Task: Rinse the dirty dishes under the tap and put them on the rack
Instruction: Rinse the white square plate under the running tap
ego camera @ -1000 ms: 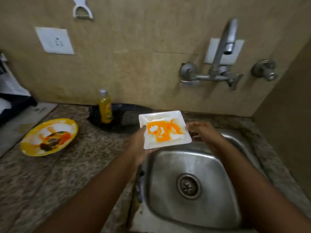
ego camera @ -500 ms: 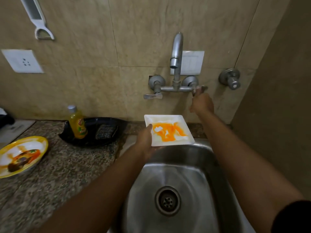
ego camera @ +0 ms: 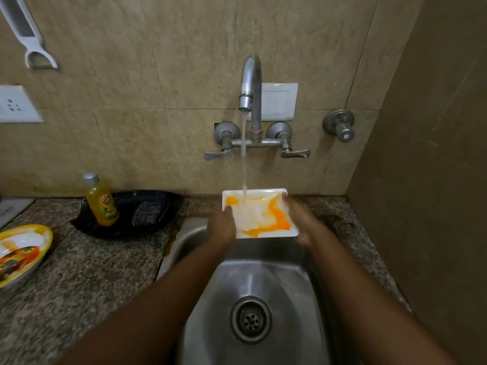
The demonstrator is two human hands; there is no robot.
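A square white plate [ego camera: 259, 216] smeared with orange sauce is held level over the back of the steel sink [ego camera: 263, 280]. My left hand [ego camera: 220, 225] grips its left edge and my right hand [ego camera: 303, 224] grips its right edge. Water runs from the wall tap [ego camera: 250, 83] and lands on the upper left part of the plate. A round yellow-rimmed plate [ego camera: 22, 252] with food scraps lies on the granite counter at the far left. No rack is in view.
A black tray [ego camera: 158, 219] behind the counter holds a yellow soap bottle [ego camera: 101, 200] and a scrub pad [ego camera: 146, 213]. The tap's two lever handles [ego camera: 293, 153] stick out from the wall. A brown side wall [ego camera: 434, 180] closes the right. A peeler [ego camera: 29, 38] hangs upper left.
My right hand left the tap's right lever and came down onto the plate's right edge. Water now runs, and the plate has moved under the stream.
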